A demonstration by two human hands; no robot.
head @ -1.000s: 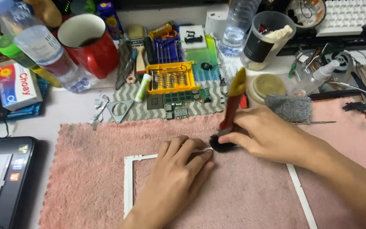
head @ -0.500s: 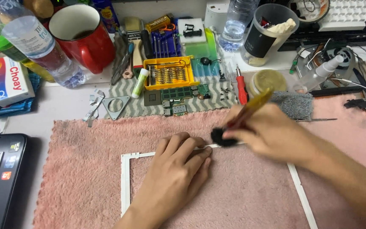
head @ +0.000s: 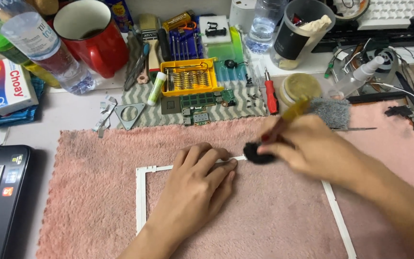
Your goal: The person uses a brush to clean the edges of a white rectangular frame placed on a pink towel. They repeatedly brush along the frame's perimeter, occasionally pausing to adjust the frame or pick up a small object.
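A cluttered desk lay under a pink fleece mat [head: 97,192], with a red mug [head: 99,41] and a yellow bit case [head: 191,76] behind. From the head camera, the left hand [head: 195,192] pressed flat, fingers spread, on a thin white frame [head: 141,196] — the right hand [head: 312,148] gripped a yellow-handled brush [head: 257,153], its black bristles on the frame's top edge.

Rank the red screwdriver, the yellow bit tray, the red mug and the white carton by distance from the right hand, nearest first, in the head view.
From the right hand, which holds a yellow-handled brush:
1. Red screwdriver, just beyond the knuckles on the striped mat.
2. Yellow bit tray, farther left on the same mat.
3. Red mug, at the far left back.
4. White carton, at the left edge, farthest.
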